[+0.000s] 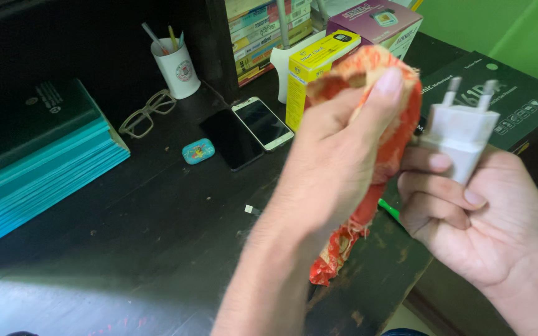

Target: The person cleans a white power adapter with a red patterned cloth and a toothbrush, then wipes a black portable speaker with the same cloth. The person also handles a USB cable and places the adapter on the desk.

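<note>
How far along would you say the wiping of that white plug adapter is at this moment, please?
Done: the white plug adapter is already up off the dark desk, held in the right hand, prongs upward. In hand: the left hand holds an orange-red cloth right beside it; whether they touch is unclear. Left: I cannot tell how clean the adapter is, and neither has been set down.

Dark desk [157, 249]: phones [247, 134], glasses [146, 112], books [38, 168]
</note>
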